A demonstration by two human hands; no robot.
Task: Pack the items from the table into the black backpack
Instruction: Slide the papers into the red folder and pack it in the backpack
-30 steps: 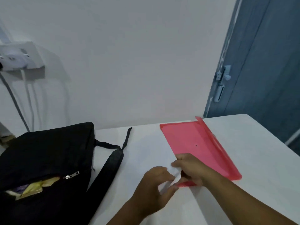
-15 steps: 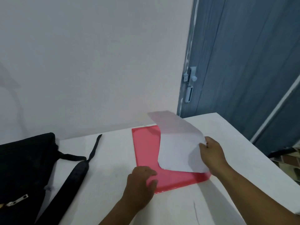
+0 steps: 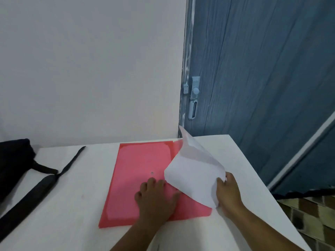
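**Paper going into the red folder**

Across the white table the things lie well apart: the black backpack sits at the far left edge, only partly in view, with its strap trailing toward the near side, while the red plastic folder lies flat in the middle. Behind stand a pale wall and, on the right, a blue door with its latch.

Over the folder's right side curls a white sheet of paper, its far corner lifted high. The right hand pinches the sheet's near right edge, thumb on top. The left hand lies spread on the folder with fingers straight, pressing it to the table and holding nothing.

The step in hand looks like getting the sheet into the folder before both go to the bag. It would go best with the left hand keeping the folder pinned or lifting its cover at the open edge, while the right flattens the curl and feeds the paper in squarely, corner first, so nothing creases. Whether the cover is open I cannot tell.
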